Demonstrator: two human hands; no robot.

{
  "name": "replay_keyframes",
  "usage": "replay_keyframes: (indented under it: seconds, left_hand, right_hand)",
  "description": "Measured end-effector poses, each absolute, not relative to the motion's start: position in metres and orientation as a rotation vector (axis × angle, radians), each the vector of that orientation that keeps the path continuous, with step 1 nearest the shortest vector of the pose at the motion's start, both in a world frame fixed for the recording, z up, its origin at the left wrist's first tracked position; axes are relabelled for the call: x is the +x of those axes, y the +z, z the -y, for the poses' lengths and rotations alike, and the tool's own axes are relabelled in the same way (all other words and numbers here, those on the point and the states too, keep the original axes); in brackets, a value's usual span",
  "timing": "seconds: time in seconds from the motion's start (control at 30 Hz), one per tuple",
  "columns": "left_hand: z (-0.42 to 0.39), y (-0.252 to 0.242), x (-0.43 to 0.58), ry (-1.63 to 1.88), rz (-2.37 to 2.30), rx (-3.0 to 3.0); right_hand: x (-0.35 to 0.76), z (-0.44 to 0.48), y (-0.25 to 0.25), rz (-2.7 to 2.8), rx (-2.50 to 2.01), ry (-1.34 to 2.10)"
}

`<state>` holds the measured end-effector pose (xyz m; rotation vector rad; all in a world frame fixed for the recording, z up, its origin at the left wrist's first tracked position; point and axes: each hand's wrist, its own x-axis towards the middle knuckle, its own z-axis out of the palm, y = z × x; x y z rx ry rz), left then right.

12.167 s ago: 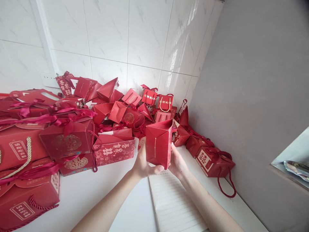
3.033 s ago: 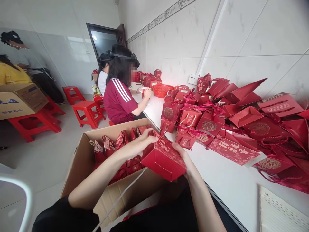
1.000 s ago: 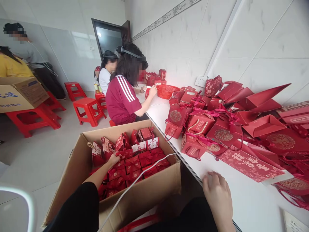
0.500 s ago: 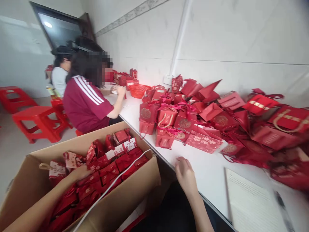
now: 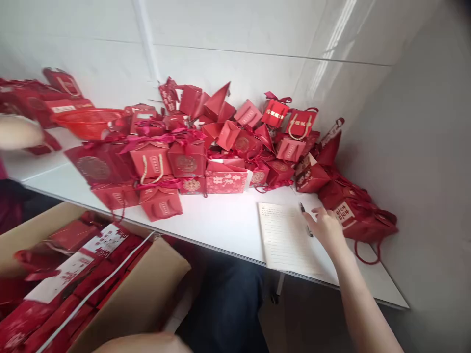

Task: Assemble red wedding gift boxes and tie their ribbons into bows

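Observation:
My right hand (image 5: 326, 228) reaches over the table beside a dark pen (image 5: 303, 210), its fingers curved and apart. The fingertips are at or close to the pen; I cannot tell whether they touch it. The pen lies along the right side of a lined notebook (image 5: 285, 240) with handwriting at the top of its page. Of my left hand (image 5: 147, 343), only a blurred patch of skin shows at the bottom edge, and its fingers are hidden. Red gift boxes (image 5: 186, 162) with ribbons and cord handles are piled behind the notebook.
At lower left stands an open cardboard box (image 5: 147, 294) filled with red gift boxes, a white cord (image 5: 99, 289) crossing it. An orange-red basket (image 5: 88, 122) sits farther left, near a co-worker's blurred arm (image 5: 18, 132). A grey wall (image 5: 405, 171) bounds the table's right end.
The view has swung right. My right hand has moved from the table's front edge to the pen by the notebook. My left hand has come out of the cardboard box.

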<state>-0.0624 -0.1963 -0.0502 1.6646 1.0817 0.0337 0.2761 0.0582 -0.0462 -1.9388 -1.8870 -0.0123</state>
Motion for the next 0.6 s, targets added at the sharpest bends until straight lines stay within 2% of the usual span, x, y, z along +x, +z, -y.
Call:
replay_keyframes:
  seconds: [0.07,0.27,0.4,0.53,0.6]
  left_hand:
    - [0.159,-0.045,-0.012,0.050,-1.163,2.004]
    - [0.070,-0.035,0.121,0.389,-0.741,2.916]
    - [0.033,-0.050,0.146,0.366,-0.944,2.931]
    - [0.013,-0.060,0.139,0.271,-1.098,2.749]
    - [0.010,-0.064,0.131,0.305,-1.005,2.744]
  right_hand:
    - [0.276,-0.065,-0.050,1.881,-2.022,0.133]
    - [0.278,-0.077,-0.053,1.928,-1.860,0.400]
    - [0.283,-0.100,-0.042,1.853,-1.655,0.642]
    - [0.267,-0.108,-0.045,1.203,-1.080,1.266]
    - [0.256,-0.103,-0.051,1.016,-0.930,1.397]
